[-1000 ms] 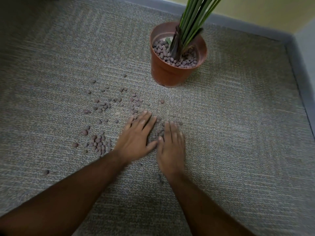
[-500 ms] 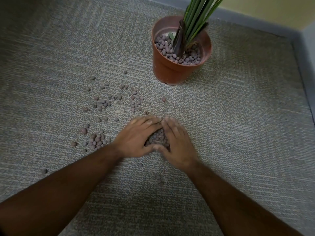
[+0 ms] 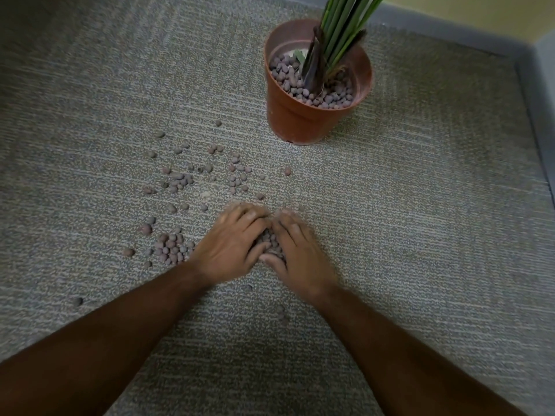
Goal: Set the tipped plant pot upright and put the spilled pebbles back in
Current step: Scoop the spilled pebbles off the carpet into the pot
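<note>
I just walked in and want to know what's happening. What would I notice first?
Two hands, the left hand and right hand, cup a little heap of pebbles on the grey carpet in the middle. More spilled pebbles lie scattered to the left. Behind them stands an upright brown plant pot with green stems.

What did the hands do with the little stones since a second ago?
The left hand and right hand, which lay flat and apart on the carpet, have drawn together and cupped a small heap of pebbles between them. The pot stands upright as before, and the scattered pebbles to the left lie untouched.
</note>
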The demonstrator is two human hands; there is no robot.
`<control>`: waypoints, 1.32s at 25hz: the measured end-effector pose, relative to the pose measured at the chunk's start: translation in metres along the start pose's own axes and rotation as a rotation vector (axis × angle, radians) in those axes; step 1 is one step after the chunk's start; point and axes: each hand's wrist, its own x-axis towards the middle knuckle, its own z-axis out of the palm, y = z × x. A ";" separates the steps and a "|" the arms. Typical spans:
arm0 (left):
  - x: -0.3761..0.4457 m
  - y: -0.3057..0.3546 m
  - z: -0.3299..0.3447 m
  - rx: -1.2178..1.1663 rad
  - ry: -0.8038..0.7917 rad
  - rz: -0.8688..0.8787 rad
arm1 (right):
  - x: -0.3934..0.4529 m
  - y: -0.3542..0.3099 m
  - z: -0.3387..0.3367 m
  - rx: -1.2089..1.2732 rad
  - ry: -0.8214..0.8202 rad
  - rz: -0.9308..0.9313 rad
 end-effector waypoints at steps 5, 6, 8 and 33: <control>-0.005 -0.002 0.003 -0.044 0.039 0.096 | -0.007 -0.003 0.006 -0.055 0.181 -0.112; -0.004 -0.002 0.003 -0.032 0.037 0.101 | -0.007 -0.002 0.007 -0.087 0.184 -0.109; -0.003 -0.001 0.003 -0.009 0.028 0.093 | -0.007 -0.002 0.008 -0.128 0.175 -0.084; 0.039 0.006 -0.016 0.081 0.111 0.106 | 0.029 -0.007 -0.017 -0.131 0.067 0.032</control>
